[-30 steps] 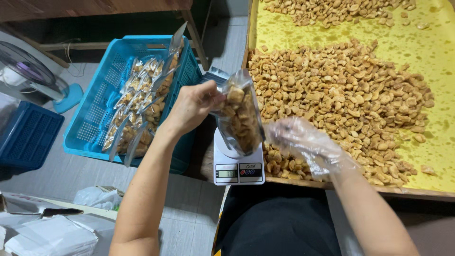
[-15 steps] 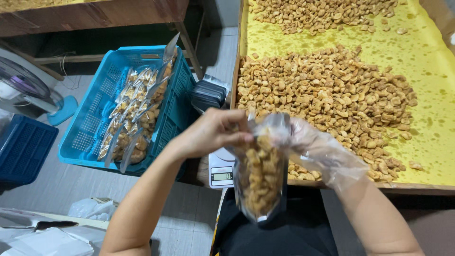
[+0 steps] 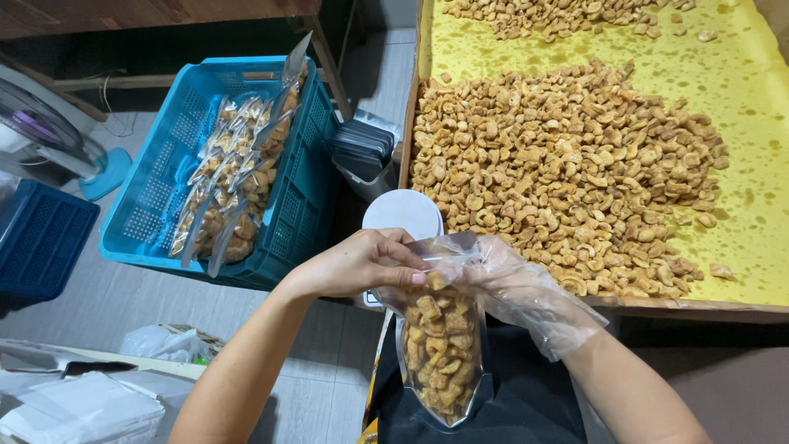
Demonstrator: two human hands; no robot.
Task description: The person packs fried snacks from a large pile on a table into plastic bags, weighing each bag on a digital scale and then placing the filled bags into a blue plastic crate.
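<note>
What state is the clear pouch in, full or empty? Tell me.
Nearly full. The clear pouch hangs upright, packed with fried snack pieces almost to its top, where the left hand and gloved right hand pinch it.

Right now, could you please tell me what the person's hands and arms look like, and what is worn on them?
The left hand is bare, with no glove, ring or watch showing, and its forearm has no sleeve. The right hand wears a loose, clear, crinkled plastic glove that ends just past the wrist; the forearm above it is uncovered too.
</note>
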